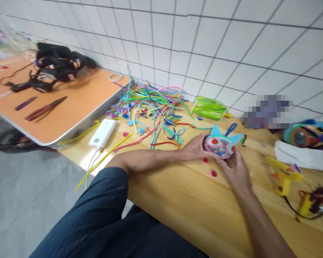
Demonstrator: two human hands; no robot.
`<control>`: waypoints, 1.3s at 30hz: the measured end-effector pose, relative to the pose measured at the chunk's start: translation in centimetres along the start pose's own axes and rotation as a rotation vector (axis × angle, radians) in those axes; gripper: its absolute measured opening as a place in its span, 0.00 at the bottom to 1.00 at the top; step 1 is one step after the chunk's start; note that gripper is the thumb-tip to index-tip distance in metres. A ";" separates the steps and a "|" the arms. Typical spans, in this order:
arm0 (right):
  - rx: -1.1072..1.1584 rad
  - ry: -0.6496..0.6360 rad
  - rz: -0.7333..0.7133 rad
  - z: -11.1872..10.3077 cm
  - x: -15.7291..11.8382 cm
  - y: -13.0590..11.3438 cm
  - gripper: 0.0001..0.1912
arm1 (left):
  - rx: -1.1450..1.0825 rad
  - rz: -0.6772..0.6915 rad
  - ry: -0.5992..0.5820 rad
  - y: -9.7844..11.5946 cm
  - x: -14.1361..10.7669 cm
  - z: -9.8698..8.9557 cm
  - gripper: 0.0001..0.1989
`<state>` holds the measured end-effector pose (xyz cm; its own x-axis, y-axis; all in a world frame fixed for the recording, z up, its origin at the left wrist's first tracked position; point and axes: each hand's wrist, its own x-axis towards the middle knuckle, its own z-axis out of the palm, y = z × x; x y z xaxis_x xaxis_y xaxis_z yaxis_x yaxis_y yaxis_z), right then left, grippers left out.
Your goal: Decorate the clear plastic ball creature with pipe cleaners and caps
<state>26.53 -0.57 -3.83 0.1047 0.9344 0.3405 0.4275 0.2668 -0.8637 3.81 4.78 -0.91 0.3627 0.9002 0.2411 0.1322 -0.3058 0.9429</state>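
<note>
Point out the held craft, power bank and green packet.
Craft point(223, 145), head view: clear middle of its front.
Power bank point(103, 132), head view: white upper face.
Green packet point(210, 108), head view: middle of its front.

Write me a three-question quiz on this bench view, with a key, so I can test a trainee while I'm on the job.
1. True or false: the left hand and right hand both hold the blue-eared craft figure.
2. Fill in the colour: the pliers lie on the ____ tabletop.
3. Which hand is nearer the yellow glue gun, left or right?

Key:
1. True
2. Orange
3. Right
</note>
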 end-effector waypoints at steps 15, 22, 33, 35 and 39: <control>0.147 0.279 0.188 -2.1 2.4 -4.3 0.28 | -0.111 -0.031 0.005 -0.1 -0.3 0.0 0.48; 0.148 0.119 0.261 -1.2 5.7 -4.4 0.22 | -0.105 -0.032 -0.027 0.1 -0.5 -0.1 0.49; 0.140 0.277 0.194 -5.5 0.6 -7.0 0.16 | -0.140 -0.048 0.009 0.5 -0.4 -0.3 0.57; 0.065 0.171 0.166 -6.3 -1.7 -8.2 0.16 | -0.052 -0.073 0.104 1.5 -0.4 -1.1 0.53; -0.090 -0.051 0.134 -6.2 -5.6 -10.0 0.15 | 0.147 0.197 0.246 5.9 -2.0 -2.3 0.36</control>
<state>27.22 -9.97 5.21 0.1211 0.9716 0.2033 0.4918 0.1192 -0.8625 1.70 1.88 4.75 0.1634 0.8619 0.4801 0.2195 -0.5062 0.8340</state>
